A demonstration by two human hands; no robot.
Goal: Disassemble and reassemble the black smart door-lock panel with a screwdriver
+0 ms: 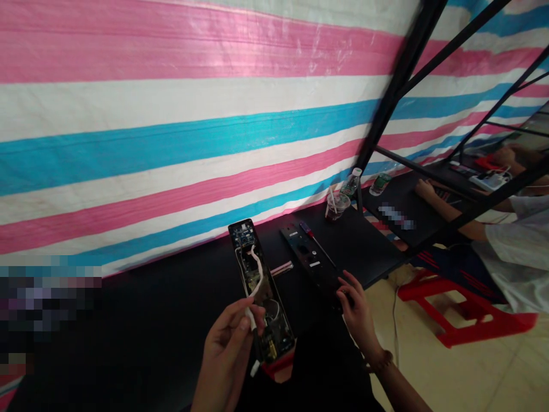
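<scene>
The case [275, 288] holds boards [243, 236], its length pointing toward the worktop's [150, 320] far edge; left hand [231, 337] pinches a cable [259, 274]; right hand's [358, 317] grip, I can't tell.

The long, black, open-topped casing [270, 289] lies on the black table [163, 303], bare circuit boards and wires facing me. A bendy white cable [261, 272] curves up out of it, lifted at the near end. Right of that, apart, a long black panel [307, 269] with white labels slants alongside.
</scene>
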